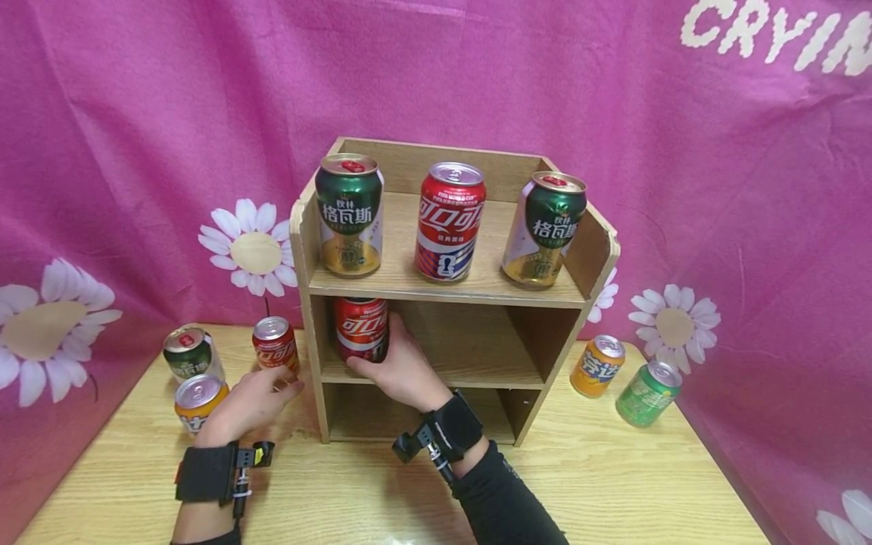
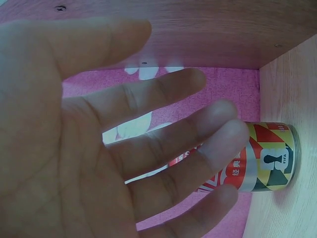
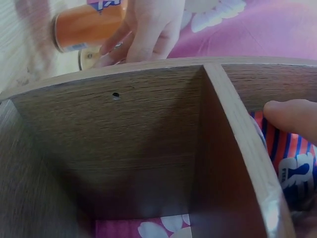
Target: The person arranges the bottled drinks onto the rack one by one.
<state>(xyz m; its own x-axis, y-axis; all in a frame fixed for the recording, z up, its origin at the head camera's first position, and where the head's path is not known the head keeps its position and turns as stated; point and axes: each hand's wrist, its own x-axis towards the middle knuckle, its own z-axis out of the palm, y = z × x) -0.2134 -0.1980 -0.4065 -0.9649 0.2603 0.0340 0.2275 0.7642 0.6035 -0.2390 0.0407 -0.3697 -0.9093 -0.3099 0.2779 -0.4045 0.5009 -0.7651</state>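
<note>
My right hand [image 1: 409, 371] grips a red cola can [image 1: 361, 329] at the left end of the wooden rack's [image 1: 450, 294] middle shelf, thumb across its front. In the right wrist view, the thumb [image 3: 292, 116] lies on the can's striped lower part [image 3: 297, 163]. My left hand [image 1: 252, 405] is held over the table left of the rack, holding nothing. Its fingers [image 2: 173, 188] are spread and nearly straight in the left wrist view, overlapping another red cola can [image 2: 270, 158] that stands behind them beside the rack.
On the top shelf stand two green-and-gold cans [image 1: 350, 219] [image 1: 545, 231] with a red cola can [image 1: 450, 223] between them. A green-topped can [image 1: 193, 354] and an orange can [image 1: 199, 401] stand at left. Right of the rack are an orange can [image 1: 596, 367] and a green can [image 1: 647, 395].
</note>
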